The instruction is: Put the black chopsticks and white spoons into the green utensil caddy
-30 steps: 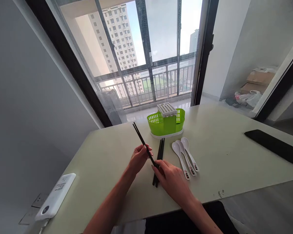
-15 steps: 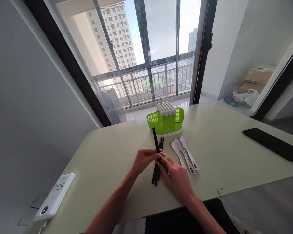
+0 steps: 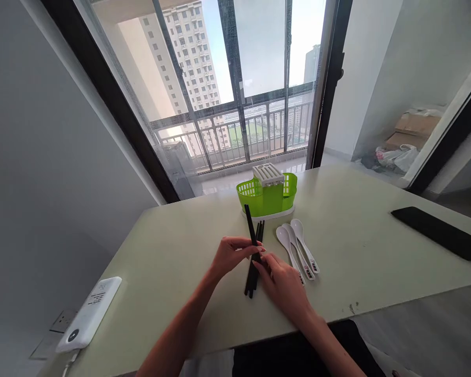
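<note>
Black chopsticks [image 3: 250,222] are pinched between my two hands, held tilted up above the table; they look like a pair. My left hand [image 3: 232,255] closes on their middle with thumb and fingers. Lower down, my right hand [image 3: 281,276] grips near their bottom end. Beneath the hands lie several more black chopsticks [image 3: 251,285], partly covered. Right of them rest three white spoons [image 3: 294,246], bowls pointing away from me. Behind stands a green utensil caddy [image 3: 272,199] with a white slotted top [image 3: 268,174].
A white device [image 3: 90,314] with a cable lies at the table's left edge. A long black flat object [image 3: 439,233] lies on the right of the pale table [image 3: 172,251]. Beyond the table is a window wall, with boxes and bags [image 3: 408,139] at far right.
My hands hold almost the same pose on the chopsticks. The left hand has shifted very slightly up, and the two chopstick tips show a little more separately.
</note>
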Action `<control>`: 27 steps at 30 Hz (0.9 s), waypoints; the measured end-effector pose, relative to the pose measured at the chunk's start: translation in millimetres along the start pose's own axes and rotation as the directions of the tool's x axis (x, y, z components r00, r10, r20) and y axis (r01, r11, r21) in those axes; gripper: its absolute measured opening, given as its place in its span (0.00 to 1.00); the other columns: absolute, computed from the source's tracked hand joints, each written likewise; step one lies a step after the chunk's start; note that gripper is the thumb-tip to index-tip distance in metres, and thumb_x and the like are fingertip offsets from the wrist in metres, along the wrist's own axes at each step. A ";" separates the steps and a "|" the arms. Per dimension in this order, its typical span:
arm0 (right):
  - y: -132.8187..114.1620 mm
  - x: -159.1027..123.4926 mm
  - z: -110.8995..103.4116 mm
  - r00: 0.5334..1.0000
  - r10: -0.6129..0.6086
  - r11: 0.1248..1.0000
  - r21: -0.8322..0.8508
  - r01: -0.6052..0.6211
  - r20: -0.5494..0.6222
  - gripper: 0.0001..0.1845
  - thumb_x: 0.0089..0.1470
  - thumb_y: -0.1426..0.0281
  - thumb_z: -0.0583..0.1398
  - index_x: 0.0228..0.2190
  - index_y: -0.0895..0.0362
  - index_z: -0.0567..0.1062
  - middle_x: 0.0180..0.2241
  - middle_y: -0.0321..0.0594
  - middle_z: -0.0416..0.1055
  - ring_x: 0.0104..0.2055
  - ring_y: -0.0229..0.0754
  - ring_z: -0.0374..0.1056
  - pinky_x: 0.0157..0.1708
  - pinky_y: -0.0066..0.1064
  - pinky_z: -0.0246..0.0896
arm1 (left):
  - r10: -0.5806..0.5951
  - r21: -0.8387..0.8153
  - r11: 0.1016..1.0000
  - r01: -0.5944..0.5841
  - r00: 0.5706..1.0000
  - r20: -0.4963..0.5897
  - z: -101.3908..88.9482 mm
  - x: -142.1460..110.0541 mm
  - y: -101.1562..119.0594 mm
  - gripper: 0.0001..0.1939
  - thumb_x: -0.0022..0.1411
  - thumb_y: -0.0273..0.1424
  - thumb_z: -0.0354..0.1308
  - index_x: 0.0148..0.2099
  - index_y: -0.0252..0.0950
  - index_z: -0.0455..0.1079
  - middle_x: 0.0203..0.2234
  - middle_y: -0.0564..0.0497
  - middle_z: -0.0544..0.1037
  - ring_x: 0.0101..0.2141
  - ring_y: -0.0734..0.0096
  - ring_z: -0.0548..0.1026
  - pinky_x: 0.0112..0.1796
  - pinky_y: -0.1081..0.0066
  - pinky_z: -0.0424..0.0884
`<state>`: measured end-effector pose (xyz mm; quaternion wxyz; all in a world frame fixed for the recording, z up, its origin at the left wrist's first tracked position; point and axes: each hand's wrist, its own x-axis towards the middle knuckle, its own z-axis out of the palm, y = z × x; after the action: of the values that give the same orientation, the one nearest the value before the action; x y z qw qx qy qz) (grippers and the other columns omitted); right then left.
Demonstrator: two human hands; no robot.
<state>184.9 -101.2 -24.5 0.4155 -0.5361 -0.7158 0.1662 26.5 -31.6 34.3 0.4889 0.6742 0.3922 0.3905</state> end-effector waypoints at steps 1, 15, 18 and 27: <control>0.3 0.1 0.2 1.000 -0.002 1.000 0.004 0.002 0.000 0.14 0.71 0.62 0.51 0.37 0.55 0.71 0.36 0.39 0.76 0.33 0.41 0.73 0.32 0.30 0.57 | 0.003 0.021 1.000 -0.003 1.000 0.006 -0.2 0.2 0.3 0.15 0.56 0.40 0.70 0.39 0.34 0.84 0.34 0.45 0.86 0.34 0.62 0.82 0.40 0.67 0.78; -31.3 8.3 -61.1 0.986 0.044 0.984 0.179 -0.015 -0.159 0.12 0.67 0.60 0.57 0.48 0.52 0.72 0.37 0.36 0.74 0.27 0.35 0.71 0.26 0.26 0.65 | 0.003 0.068 0.998 -0.006 0.999 0.047 -0.5 -1.7 -3.7 0.13 0.53 0.40 0.72 0.36 0.36 0.85 0.33 0.47 0.86 0.34 0.61 0.82 0.39 0.68 0.76; -47.6 32.2 -88.9 0.982 -0.025 0.984 0.168 0.057 -0.188 0.13 0.66 0.61 0.59 0.49 0.52 0.73 0.36 0.36 0.75 0.27 0.34 0.71 0.24 0.25 0.65 | 0.009 0.076 0.997 -0.014 0.998 0.065 -1.5 -1.8 -4.8 0.14 0.54 0.41 0.72 0.38 0.36 0.85 0.33 0.48 0.86 0.33 0.62 0.81 0.39 0.68 0.76; -74.7 81.4 -109.8 0.971 -0.228 0.968 0.092 0.234 -0.072 0.15 0.66 0.58 0.58 0.35 0.54 0.78 0.33 0.38 0.77 0.29 0.38 0.73 0.27 0.28 0.68 | 0.009 0.083 0.996 -0.021 0.989 0.146 -3.8 -3.8 -2.6 0.14 0.55 0.42 0.71 0.39 0.39 0.85 0.34 0.49 0.86 0.36 0.59 0.82 0.42 0.67 0.77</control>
<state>216.3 -77.9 126.2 0.4800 -0.4324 -0.7511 0.1360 21.1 -33.2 32.1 0.4843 0.7238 0.3667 0.3272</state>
